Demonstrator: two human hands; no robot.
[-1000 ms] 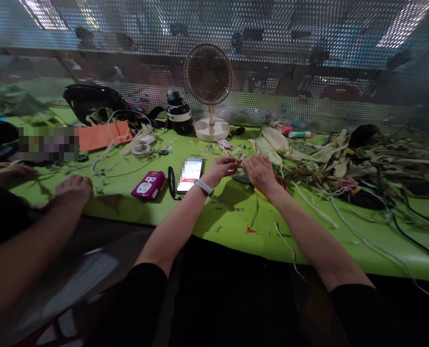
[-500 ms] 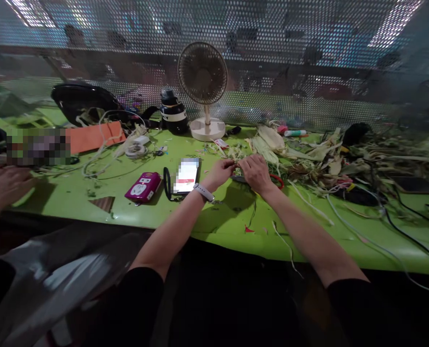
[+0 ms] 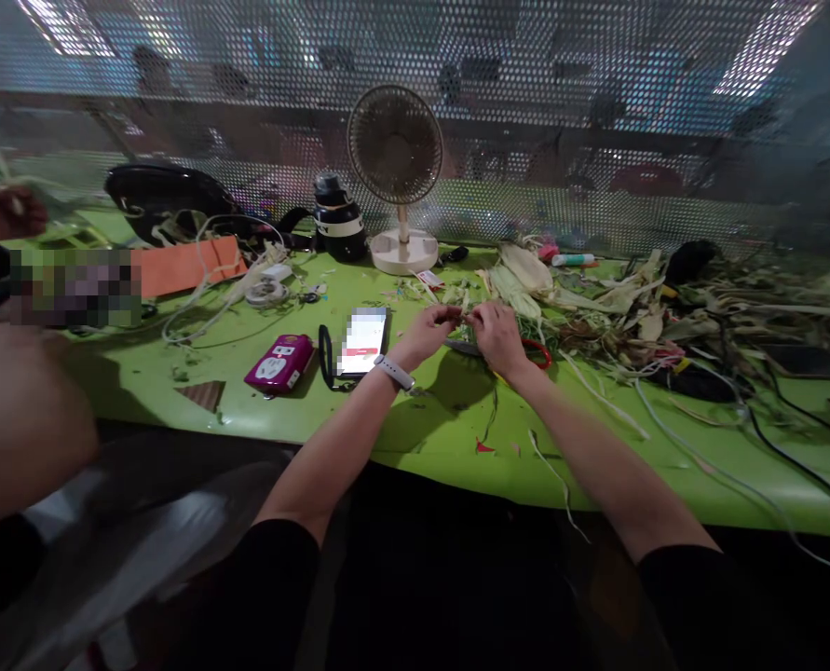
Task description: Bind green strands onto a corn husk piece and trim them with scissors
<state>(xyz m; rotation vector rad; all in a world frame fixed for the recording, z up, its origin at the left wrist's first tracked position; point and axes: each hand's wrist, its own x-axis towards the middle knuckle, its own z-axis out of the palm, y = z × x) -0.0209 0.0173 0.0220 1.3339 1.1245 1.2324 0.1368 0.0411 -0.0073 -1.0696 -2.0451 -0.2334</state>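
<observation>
At table centre, head view: left hand (image 3: 434, 328) and right hand (image 3: 495, 335) meet fingertip to fingertip just above the green table (image 3: 415, 424), both pinching a small piece of husk strip (image 3: 465, 318) between them. Piece is tiny, pale green-tan, fibrous; finer detail too small to tell. Held close and low, probably to keep control of a short strip. Red-handled scissors (image 3: 535, 350) lie just right of the right hand, likely parked within reach. Phone (image 3: 363, 340) sits just left of the left wrist, screen up. Husk pile (image 3: 596, 308) spreads far right. Fan (image 3: 396, 149) stands far centre. Another person's hand (image 3: 2, 210) far left, apart.
</observation>
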